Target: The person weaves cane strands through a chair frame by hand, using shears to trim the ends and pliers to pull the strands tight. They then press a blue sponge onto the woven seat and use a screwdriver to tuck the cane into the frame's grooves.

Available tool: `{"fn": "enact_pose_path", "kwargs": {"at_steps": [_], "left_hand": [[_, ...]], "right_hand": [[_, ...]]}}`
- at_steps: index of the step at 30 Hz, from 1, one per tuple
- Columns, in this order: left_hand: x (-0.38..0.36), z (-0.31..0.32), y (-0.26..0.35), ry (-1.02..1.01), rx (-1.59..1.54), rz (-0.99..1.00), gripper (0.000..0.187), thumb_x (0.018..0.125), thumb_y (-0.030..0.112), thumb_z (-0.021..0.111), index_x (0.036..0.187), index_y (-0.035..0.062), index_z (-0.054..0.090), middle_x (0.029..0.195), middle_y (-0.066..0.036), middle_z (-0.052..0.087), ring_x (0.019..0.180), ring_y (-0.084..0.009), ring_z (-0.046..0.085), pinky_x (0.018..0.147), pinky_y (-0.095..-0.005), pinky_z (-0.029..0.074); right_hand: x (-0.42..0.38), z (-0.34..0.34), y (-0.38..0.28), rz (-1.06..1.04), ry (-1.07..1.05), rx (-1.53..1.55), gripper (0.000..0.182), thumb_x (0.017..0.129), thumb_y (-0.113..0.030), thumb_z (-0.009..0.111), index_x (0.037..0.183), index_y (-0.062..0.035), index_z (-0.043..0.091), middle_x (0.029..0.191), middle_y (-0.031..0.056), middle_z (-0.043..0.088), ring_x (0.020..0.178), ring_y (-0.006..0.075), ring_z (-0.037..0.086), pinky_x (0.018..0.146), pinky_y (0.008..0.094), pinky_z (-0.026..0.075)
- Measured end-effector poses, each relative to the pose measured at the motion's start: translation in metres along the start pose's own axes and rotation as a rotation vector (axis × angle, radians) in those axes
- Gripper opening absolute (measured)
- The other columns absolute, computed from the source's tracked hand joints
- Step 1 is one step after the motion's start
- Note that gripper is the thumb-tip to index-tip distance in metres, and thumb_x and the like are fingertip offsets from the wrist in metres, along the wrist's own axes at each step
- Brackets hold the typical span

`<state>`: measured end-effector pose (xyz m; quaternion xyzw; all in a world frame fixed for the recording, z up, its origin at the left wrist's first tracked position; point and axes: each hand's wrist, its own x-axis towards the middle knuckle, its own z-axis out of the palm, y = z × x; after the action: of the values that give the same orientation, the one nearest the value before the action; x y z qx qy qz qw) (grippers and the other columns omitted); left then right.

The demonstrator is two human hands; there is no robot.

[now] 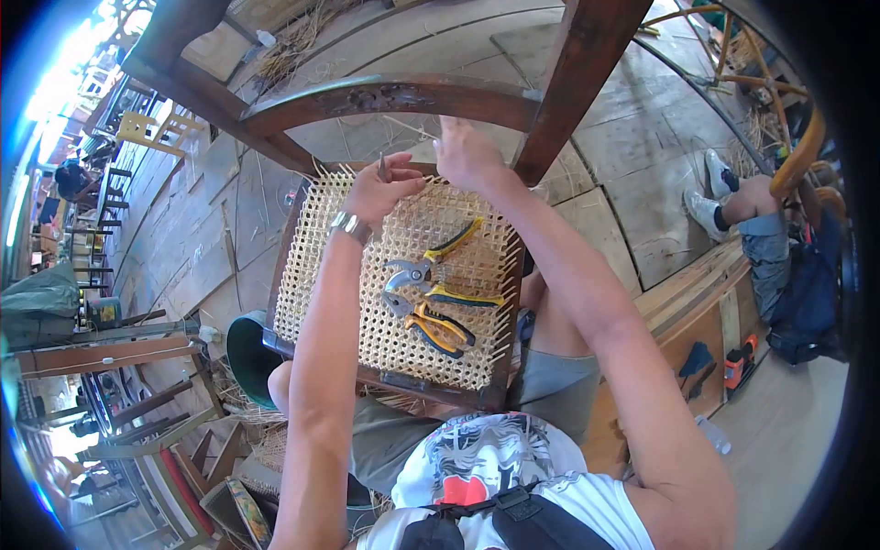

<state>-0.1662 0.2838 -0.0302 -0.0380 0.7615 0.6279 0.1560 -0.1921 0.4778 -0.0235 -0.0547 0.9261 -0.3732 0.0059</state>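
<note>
A wooden chair with a carved back rail [390, 99] stands in front of me, its seat covered by woven cane [316, 238]. Over the far edge of the seat is my left hand [378, 192], wearing a metal watch, its fingers curled around a small dark pointed piece that I cannot identify. My right hand [467, 158] is beside it, just below the carved rail, fingers bent together with the index finger raised; what they pinch is too small to make out. On the cane lie yellow-handled pruning shears [417, 272] and orange-and-black-handled pliers [426, 321].
A dark green bucket [252, 359] stands left of the seat. Wooden planks [697, 298] and an orange-and-black tool [736, 365] lie at right, near another person's leg [756, 202]. Chair frames [160, 477] are piled at lower left. Cane scraps litter the floor.
</note>
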Motion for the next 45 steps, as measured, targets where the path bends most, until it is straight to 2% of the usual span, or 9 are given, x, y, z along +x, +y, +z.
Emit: {"fn": "enact_pose_path", "kwargs": {"at_steps": [2,17,21,26,28,32,37,43,45], "left_hand": [[-0.018,-0.003,0.001,-0.027,-0.19,-0.003,0.044,0.088,0.021,0.079,0.125,0.0043,0.063,0.096,-0.006,0.071,0.053,-0.0002,0.046,0.043,-0.0181,0.03],[-0.046,-0.02,-0.011,0.34,-0.654,-0.11,0.023,0.094,0.022,0.072,0.11,0.0054,0.067,0.098,-0.008,0.071,0.047,-0.0029,0.039,0.041,-0.0189,0.03],[-0.086,-0.117,-0.04,0.465,-0.275,0.116,0.029,0.098,0.024,0.063,0.119,0.0035,0.065,0.107,-0.008,0.073,0.05,-0.0009,0.041,0.04,-0.0193,0.031],[-0.149,-0.214,-0.084,1.002,-0.565,-0.002,0.03,0.09,0.022,0.075,0.115,0.006,0.069,0.095,-0.004,0.072,0.05,-0.0016,0.042,0.039,-0.0214,0.027],[-0.145,-0.188,-0.078,1.057,-0.487,-0.059,0.027,0.089,0.024,0.076,0.111,0.0078,0.073,0.09,-0.004,0.072,0.052,-0.0029,0.044,0.041,-0.0225,0.029],[-0.089,-0.083,-0.055,0.679,-0.34,0.058,0.023,0.091,0.022,0.073,0.107,0.0059,0.074,0.09,-0.001,0.074,0.053,-0.0023,0.043,0.046,-0.0214,0.031],[-0.055,-0.036,-0.028,0.59,-0.462,-0.021,0.02,0.091,0.025,0.075,0.099,0.0061,0.072,0.085,-0.003,0.074,0.051,-0.0011,0.038,0.045,-0.0215,0.028],[-0.068,-0.056,-0.032,0.375,0.205,-0.235,0.06,0.1,0.054,0.045,0.123,0.0,0.06,0.095,-0.009,0.074,0.095,-0.0225,0.065,0.089,-0.0359,0.047],[-0.064,-0.068,-0.05,0.173,0.466,0.093,0.06,0.1,0.052,0.041,0.123,0.0007,0.061,0.094,-0.011,0.074,0.095,-0.0227,0.066,0.087,-0.0356,0.048]], "right_hand": [[0.013,0.003,-0.007,-0.128,-0.204,-0.283,0.041,0.092,-0.016,0.055,0.128,0.0023,0.049,0.116,0.0265,0.066,0.105,0.0412,0.067,0.086,0.0495,0.055],[0.006,0.043,-0.037,-0.562,-0.261,-0.437,0.051,0.091,-0.038,0.062,0.131,-0.0066,0.056,0.111,0.0176,0.07,0.104,0.0348,0.069,0.088,0.0465,0.054],[0.022,0.019,-0.049,-0.415,-0.438,-0.077,0.043,0.092,-0.039,0.064,0.12,-0.0069,0.065,0.097,0.0155,0.072,0.095,0.033,0.069,0.079,0.0427,0.054],[0.05,-0.001,-0.028,0.058,-0.182,-0.106,0.041,0.091,-0.044,0.067,0.096,-0.0037,0.071,0.095,0.018,0.071,0.091,0.03,0.069,0.081,0.0415,0.054],[0.048,0.022,-0.022,-0.095,0.064,-0.268,0.041,0.091,-0.044,0.067,0.096,-0.003,0.07,0.097,0.0181,0.07,0.092,0.0293,0.07,0.081,0.0418,0.054],[0.026,0.051,-0.046,-0.663,0.401,-0.154,0.037,0.093,-0.037,0.066,0.102,-0.0007,0.067,0.106,0.018,0.07,0.095,0.0293,0.07,0.082,0.0431,0.054],[-0.002,0.052,-0.056,-0.437,-0.391,0.29,0.031,0.093,-0.032,0.065,0.106,-0.0045,0.068,0.098,0.0184,0.071,0.094,0.0344,0.069,0.083,0.0434,0.055],[0.051,0.001,-0.009,-0.374,-0.397,-0.281,0.017,0.086,-0.012,0.064,0.099,-0.0022,0.069,0.092,0.0156,0.072,0.087,0.025,0.069,0.076,0.0376,0.053],[0.065,0.005,0.013,-0.282,-0.53,-0.092,0.018,0.081,-0.006,0.06,0.095,-0.002,0.069,0.087,0.0155,0.07,0.082,0.0243,0.067,0.074,0.0385,0.052]]}}
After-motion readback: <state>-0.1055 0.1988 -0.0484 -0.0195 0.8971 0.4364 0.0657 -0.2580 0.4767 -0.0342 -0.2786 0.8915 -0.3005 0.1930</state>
